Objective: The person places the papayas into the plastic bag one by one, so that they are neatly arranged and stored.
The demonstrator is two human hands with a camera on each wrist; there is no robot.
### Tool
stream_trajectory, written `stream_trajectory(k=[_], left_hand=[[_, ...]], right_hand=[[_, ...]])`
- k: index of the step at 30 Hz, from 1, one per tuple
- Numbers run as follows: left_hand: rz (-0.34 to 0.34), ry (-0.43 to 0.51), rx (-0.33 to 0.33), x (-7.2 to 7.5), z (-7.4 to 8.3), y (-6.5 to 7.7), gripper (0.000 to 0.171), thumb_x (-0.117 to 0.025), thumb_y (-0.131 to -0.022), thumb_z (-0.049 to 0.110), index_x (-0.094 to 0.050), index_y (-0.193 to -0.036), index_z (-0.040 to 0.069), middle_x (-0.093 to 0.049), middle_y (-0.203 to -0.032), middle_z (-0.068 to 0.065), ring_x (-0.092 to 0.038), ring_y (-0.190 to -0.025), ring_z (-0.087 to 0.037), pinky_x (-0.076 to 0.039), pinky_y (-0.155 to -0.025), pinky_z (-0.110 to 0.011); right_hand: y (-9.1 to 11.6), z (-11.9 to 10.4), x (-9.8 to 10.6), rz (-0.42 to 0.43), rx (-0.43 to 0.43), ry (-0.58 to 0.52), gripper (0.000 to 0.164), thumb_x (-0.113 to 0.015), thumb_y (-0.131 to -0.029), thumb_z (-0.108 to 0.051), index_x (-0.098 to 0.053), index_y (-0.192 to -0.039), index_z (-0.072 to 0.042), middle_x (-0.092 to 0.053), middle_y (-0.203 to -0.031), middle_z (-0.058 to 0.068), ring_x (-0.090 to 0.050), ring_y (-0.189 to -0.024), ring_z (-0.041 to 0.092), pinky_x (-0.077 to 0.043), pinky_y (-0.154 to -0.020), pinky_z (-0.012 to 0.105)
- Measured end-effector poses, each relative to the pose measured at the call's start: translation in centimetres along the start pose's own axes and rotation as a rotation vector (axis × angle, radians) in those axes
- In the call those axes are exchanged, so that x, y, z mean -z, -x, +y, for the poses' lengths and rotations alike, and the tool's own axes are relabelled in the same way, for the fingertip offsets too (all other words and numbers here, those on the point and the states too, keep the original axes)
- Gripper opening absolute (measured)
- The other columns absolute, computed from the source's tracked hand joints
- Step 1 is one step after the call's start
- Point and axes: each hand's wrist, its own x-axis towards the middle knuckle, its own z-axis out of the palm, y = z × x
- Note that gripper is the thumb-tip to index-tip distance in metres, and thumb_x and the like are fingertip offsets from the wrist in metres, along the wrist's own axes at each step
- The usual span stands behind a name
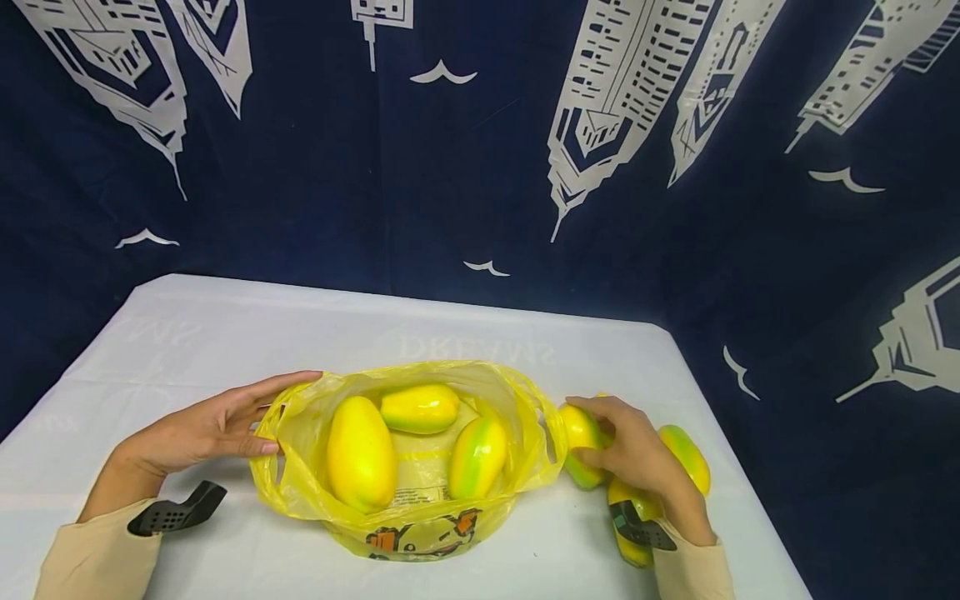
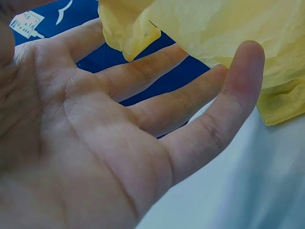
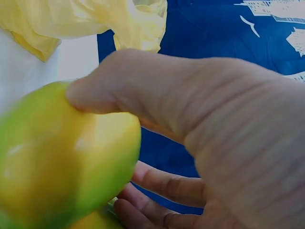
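Observation:
A yellow plastic bag point(image 1: 420, 529) with a printed cartoon face stands with its mouth spread wide. Inside it lie a large yellow mango point(image 1: 362, 454), a second mango point(image 1: 422, 409) at the back and a green-streaked one point(image 1: 478, 457) at the right. My left hand point(image 1: 217, 425) touches the bag's left side and handle, fingers fairly straight; the left wrist view shows the palm point(image 2: 71, 138) with fingers reaching behind the plastic. Just beyond the right handle, my right hand point(image 1: 626, 437) grips a yellow-green mango point(image 3: 57, 152), its thumb pressed on top.
Two more mangoes sit by the right forearm: one point(image 1: 686, 458) beyond the wrist, another point(image 1: 630, 533) partly hidden beneath it. A white cloth point(image 1: 225, 325) covers the table, its right edge close to these. A dark blue patterned curtain point(image 1: 465, 183) hangs behind.

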Motion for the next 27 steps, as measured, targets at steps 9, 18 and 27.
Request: stream_trajectory(k=[9, 18, 27], left_hand=[[0.007, -0.027, 0.01, 0.1, 0.0, 0.1, 0.079, -0.049, -0.096, -0.015, -0.011, -0.161, 0.008, -0.019, -0.167, -0.001, -0.04, -0.144, -0.014, -0.046, -0.108, -0.027], [-0.021, -0.016, 0.008, 0.4, 0.0, 0.1, 0.079, -0.046, -0.097, -0.015, -0.008, -0.161, 0.008, -0.017, -0.168, -0.002, -0.041, -0.144, -0.017, -0.048, -0.107, -0.031], [-0.016, -0.024, -0.003, 0.6, 0.1, -0.1, 0.079, -0.047, -0.096, -0.016, -0.009, -0.161, 0.007, -0.016, -0.168, -0.004, -0.04, -0.144, -0.018, -0.047, -0.107, -0.031]], right_hand=[[0.0, 0.3, 0.4, 0.078, 0.034, -0.015, 0.066, -0.085, -0.079, -0.013, -0.059, -0.14, -0.017, -0.061, -0.134, 0.009, -0.061, -0.117, 0.03, -0.053, -0.098, 0.051], [0.2, 0.3, 1.2, 0.119, 0.052, -0.044, 0.065, -0.083, -0.082, -0.012, -0.057, -0.142, -0.017, -0.058, -0.137, 0.012, -0.058, -0.122, 0.034, -0.051, -0.1, 0.052], [-0.1, -0.6, 2.8, 0.121, 0.053, -0.041, 0.066, -0.081, -0.085, -0.016, -0.054, -0.144, -0.02, -0.052, -0.144, 0.013, -0.055, -0.124, 0.037, -0.051, -0.1, 0.055]])
